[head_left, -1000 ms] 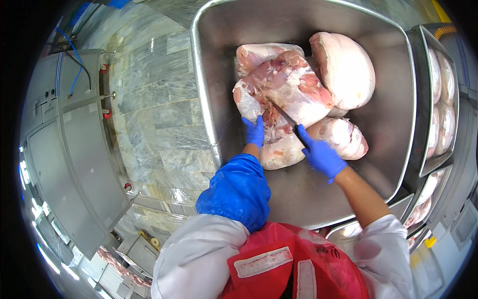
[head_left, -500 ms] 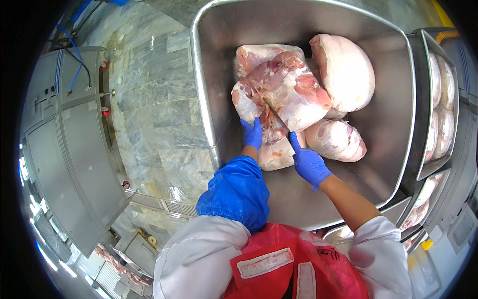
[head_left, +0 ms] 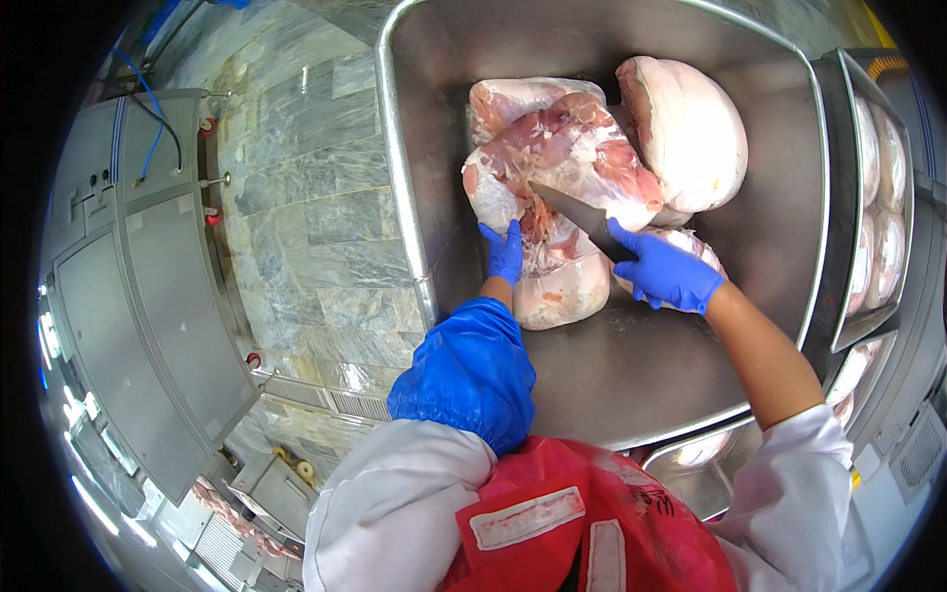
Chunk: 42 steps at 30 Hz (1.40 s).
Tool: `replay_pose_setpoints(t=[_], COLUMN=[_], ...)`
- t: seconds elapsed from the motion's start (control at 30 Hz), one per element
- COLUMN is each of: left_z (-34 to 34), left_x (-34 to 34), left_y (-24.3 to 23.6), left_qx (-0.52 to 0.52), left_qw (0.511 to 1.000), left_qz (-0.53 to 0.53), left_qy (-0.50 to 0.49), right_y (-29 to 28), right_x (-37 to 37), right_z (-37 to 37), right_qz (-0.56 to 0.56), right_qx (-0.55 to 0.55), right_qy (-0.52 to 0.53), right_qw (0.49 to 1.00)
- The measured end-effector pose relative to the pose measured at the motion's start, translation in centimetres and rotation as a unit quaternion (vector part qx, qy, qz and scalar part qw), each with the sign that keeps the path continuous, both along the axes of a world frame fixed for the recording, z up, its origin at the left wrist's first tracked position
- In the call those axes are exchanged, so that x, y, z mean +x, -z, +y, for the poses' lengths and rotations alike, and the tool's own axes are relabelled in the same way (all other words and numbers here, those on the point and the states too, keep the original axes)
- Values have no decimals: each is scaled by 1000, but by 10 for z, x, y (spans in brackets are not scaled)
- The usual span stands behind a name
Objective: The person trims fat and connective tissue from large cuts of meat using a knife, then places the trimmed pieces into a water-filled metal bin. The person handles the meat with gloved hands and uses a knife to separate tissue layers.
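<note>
In the steel bin lies a large raw cut of meat, red and pale with fat, among other cuts. My left hand, in a blue glove, grips its lower left edge. My right hand, also gloved, is closed on the handle of a knife, whose long blade rests across the middle of the cut, tip in the torn red part. A rounded fatty piece lies at the right, a flatter piece behind, another piece below, and one more partly hidden under my right hand.
Trays of pale pieces stand along the bin's right side. At the left are tiled floor, steel cabinets on red-wheeled feet, and blue and black hoses. Some meat shows at the lower left.
My right hand and the knife handle have moved to the right, the blade now lying at a flatter angle across the meat. My left hand stays at the same edge.
</note>
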<state>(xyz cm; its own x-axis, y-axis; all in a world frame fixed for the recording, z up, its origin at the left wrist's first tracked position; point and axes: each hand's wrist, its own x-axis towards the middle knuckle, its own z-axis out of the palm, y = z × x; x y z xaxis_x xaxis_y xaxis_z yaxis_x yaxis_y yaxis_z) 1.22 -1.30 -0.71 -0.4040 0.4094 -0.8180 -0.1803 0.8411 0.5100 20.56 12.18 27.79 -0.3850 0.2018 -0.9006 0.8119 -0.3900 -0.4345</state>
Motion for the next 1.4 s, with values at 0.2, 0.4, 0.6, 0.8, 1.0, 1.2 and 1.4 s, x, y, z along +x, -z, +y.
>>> replay_pose_setpoints(t=[0.2, 0.4, 0.6, 0.8, 1.0, 1.2, 1.4], left_z=[4, 2, -4, 11, -4, -2, -21], left_x=[9, 4, -8, 3, -7, 8, -12], left_y=[-22, -10, 9, -35, -11, 14, 47], left_qx=[6, 3, 4, -36, -24, -16, 69], left_qw=[1000, 999, 999, 999, 1000, 1000, 991], left_qz=[19, 35, 31, 13, -6, -11, 109], left_qy=[-10, 10, 10, 27, -18, 6, 27], right_y=[31, 79, 89, 24, 30, 49, 100], right_x=[1, 2, -3, 13, -10, 5, 4], right_z=[-35, -101, -123, -29, -24, -64, -116], right_qz=[35, 20, 0, 36, 99, 48, 40], right_qx=[109, 243, 232, -3, -63, 57, 286], right_qy=[6, -13, 11, 101, 192, 160, 9], right_qw=[993, 970, 973, 994, 974, 984, 957])
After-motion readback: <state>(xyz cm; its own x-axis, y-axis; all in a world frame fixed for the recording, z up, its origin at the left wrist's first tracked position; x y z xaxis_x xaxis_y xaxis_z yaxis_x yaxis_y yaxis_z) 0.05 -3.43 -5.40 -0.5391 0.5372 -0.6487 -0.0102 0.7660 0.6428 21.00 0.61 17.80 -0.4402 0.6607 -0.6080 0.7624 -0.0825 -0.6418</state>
